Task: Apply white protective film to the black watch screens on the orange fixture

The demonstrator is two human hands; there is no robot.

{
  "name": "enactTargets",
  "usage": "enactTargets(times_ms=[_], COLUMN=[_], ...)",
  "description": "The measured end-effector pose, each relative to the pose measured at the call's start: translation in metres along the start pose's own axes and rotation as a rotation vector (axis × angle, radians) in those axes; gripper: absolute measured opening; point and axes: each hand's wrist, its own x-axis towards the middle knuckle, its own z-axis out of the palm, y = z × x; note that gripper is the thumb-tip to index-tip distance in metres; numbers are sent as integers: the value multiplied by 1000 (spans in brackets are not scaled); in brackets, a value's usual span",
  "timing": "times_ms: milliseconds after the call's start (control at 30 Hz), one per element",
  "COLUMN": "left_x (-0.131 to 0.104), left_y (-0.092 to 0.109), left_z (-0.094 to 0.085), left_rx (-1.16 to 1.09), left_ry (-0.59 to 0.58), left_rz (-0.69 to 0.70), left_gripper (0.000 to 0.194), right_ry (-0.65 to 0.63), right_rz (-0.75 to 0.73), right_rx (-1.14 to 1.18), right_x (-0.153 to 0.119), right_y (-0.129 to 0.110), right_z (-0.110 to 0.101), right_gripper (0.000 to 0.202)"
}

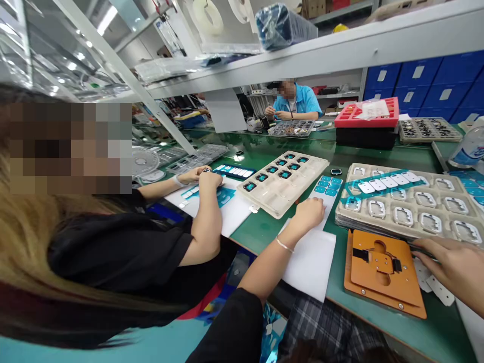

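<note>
Head view: a green counter [260, 232] is shown, covered with trays and parts.
Left hand [310, 213]: curled at the near end of a sheet of blue stickers [328, 185]; whether anything is pinched cannot be told.
Right hand [454, 259]: fingers partly bent, held beside the right edge of an orange block [378, 262]; its grip cannot be told.
Orange block: laid flat near the counter's front, before a tray of white frames [363, 225].
Sticker sheet: placed between that tray and a tray of black watch cases [272, 199].
</note>
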Motion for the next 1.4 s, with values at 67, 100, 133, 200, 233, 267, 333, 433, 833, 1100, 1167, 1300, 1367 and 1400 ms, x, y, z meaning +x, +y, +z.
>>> enactTargets(times_ms=[67,100,133,200,233,267,333,433,833,1100,1167,1300,1367,1400], left_x=[-7,-7,-4,8,16,25,41,53,41,-37,-41,-19,-3,3], left_y=[-4,-8,-14,-28,-36,-45,-60,-75,-83,7,27,44,45,45], left_z=[-19,-30,-40,-58,-64,-67,-68,-58,-62,-40,-30,-24,-27,-30], left_rx=[16,25,34,53,62,70,74,56,-61,-394,-425,-559,-621,-639], left_ry=[43,73,107,173,195,204,176,120,354,420,305,151,168,183], left_rz=[-26,-50,-82,-175,-226,-273,-329,-324,-270,945,1142,1316,1341,1346], left_gripper=[36,38,40,44,45,46,43,37,20,16,15,11,12,12], right_ry=[142,216,279,366,387,401,411,426,459,355,255,116,133,160], right_rz=[-112,-150,-166,-196,-220,-241,-272,-296,-256,-157,-237,-360,-336,-323], right_rx=[-61,-81,-86,-75,-60,-44,-15,12,82,550,742,967,1030,1044], right_x=[5,7,9,12,13,14,16,17,20,24,25,28,29,30], right_y=[-6,-8,-9,-10,-10,-10,-11,-14,-17,-28,-32,-36,-35,-34], right_z=[-8,-11,-13,-14,-14,-13,-13,-14,-9,-13,-15,-11,-9,-8], right_gripper=[43,43,42,35,32,30,29,30,27,27,46,27,16,13])
